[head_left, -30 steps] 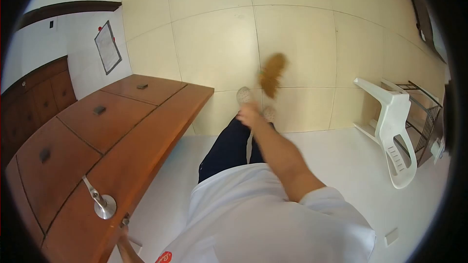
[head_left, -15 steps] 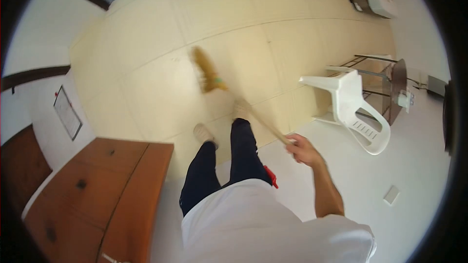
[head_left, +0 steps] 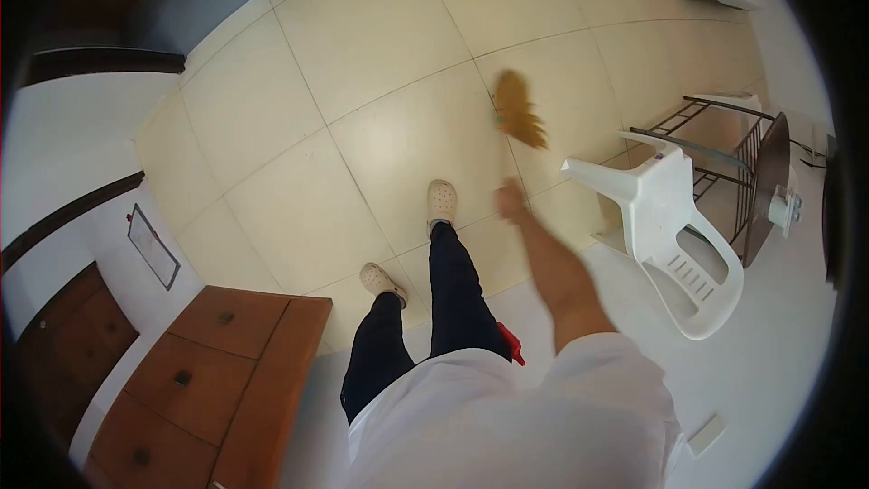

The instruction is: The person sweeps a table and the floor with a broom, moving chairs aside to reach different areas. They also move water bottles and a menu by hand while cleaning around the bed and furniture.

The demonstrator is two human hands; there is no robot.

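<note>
My right hand point(head_left: 511, 200) is closed around the handle of a soft broom, with the arm stretched forward over the floor. The broom's yellow-brown bristle head point(head_left: 517, 110) is beyond the hand on the tiles, its bristles fanned toward the right and slightly blurred. Little of the handle shows; the hand and forearm hide most of it. My left hand is out of view.
A white plastic chair point(head_left: 665, 208) stands at the right, beside a round-topped metal-framed table point(head_left: 766, 186). At lower left is a wooden drawer cabinet point(head_left: 217, 371). My clog-shod feet point(head_left: 441, 201) are on cream floor tiles point(head_left: 272, 204). A dark doorway opens at upper left.
The broom head has swung from left to right across the tiles. My right hand has moved forward and left, and my right foot has stepped ahead.
</note>
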